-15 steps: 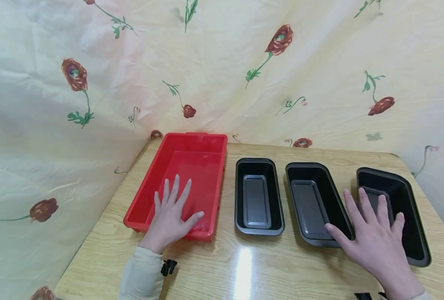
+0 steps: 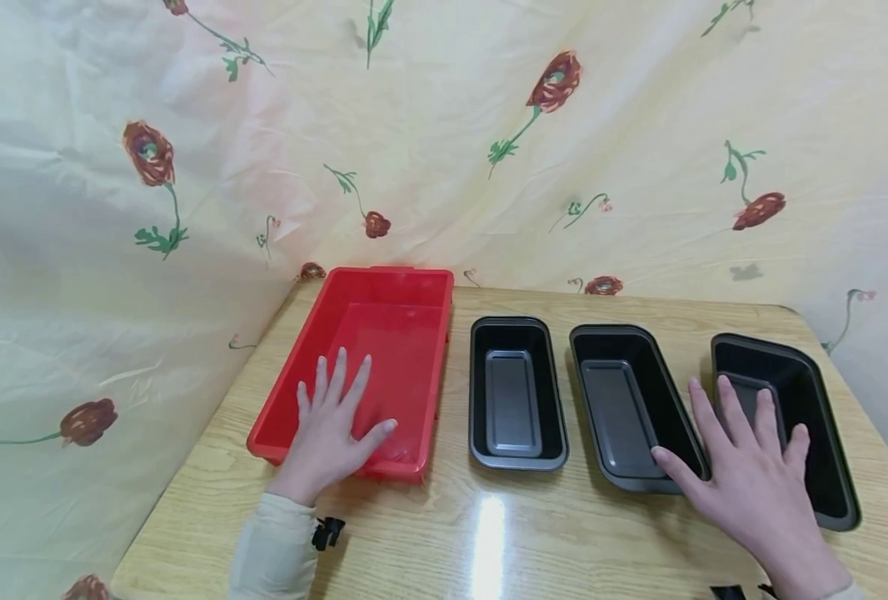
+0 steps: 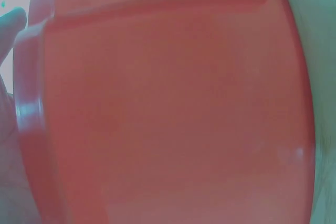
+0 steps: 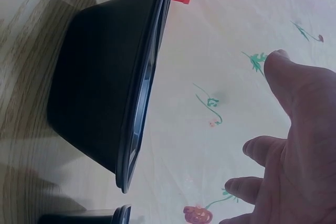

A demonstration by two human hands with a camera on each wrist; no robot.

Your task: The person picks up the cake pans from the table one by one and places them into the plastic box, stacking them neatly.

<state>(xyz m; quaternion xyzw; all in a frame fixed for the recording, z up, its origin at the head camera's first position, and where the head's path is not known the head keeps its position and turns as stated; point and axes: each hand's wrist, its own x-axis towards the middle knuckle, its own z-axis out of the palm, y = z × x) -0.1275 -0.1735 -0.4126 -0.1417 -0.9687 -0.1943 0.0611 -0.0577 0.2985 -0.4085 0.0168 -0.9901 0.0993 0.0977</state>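
Observation:
My left hand, fingers spread and palm down, hovers over the near end of a red plastic tray in the head view. That tray's outer wall fills the left wrist view. Spread the same way, my right hand hangs above the gap between two dark loaf pans. Its thumb overlaps the near right rim of the middle loaf pan, and its fingers overlap the right loaf pan. In the right wrist view the fingers stand apart from the pan's side, holding nothing.
A third loaf pan stands between the red tray and the middle pan. All rest on a wood-grain table. Flower-printed cloth hangs behind the table and along its left side.
My left hand has shifted slightly left over the red tray. The right hand and the pans stay practically where they were.

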